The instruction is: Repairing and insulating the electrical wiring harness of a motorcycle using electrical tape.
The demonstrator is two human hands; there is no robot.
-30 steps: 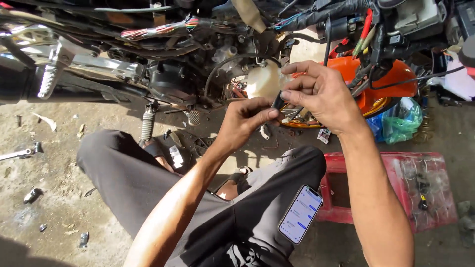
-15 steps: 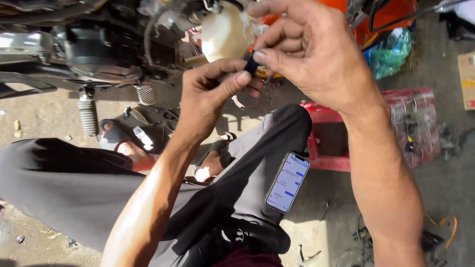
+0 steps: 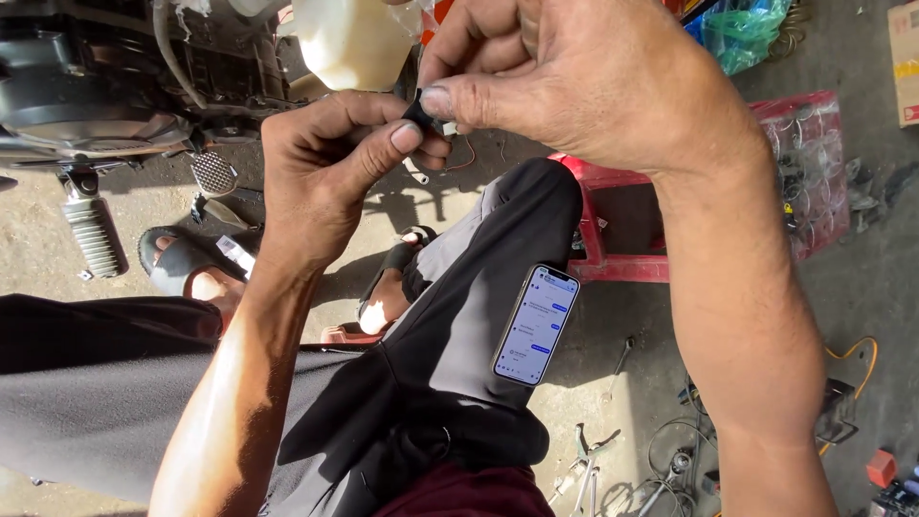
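Connector (image 3: 419, 112), small, black, top centre: pinched betw. left hand (image 3: 321, 172) thumb/forefinger and right hand (image 3: 565, 81) fingertips, both closed on it. Best kept steady, grip firm, wire (image 3: 466, 158) slack.

The ground (image 3: 632, 316) was bare, dusty concrete, sunlit in places. A red plastic stool (image 3: 613, 258) stood on it, and the rest can be placed from that stool. Just right of it, touching, sat a red crate wrapped in clear plastic (image 3: 814, 172). Below the stool lay a small wrench (image 3: 619, 364), and farther down a loose heap of hand tools (image 3: 589, 469) beside a tangle of wires (image 3: 684, 460). An orange cable (image 3: 857, 359) curled on the concrete down and to the right of the stool. Left of the stool, a sandalled foot (image 3: 388, 292) rested on the ground, and well left a second sandal (image 3: 182, 268). Above the crate lay a green plastic bag (image 3: 742, 33).
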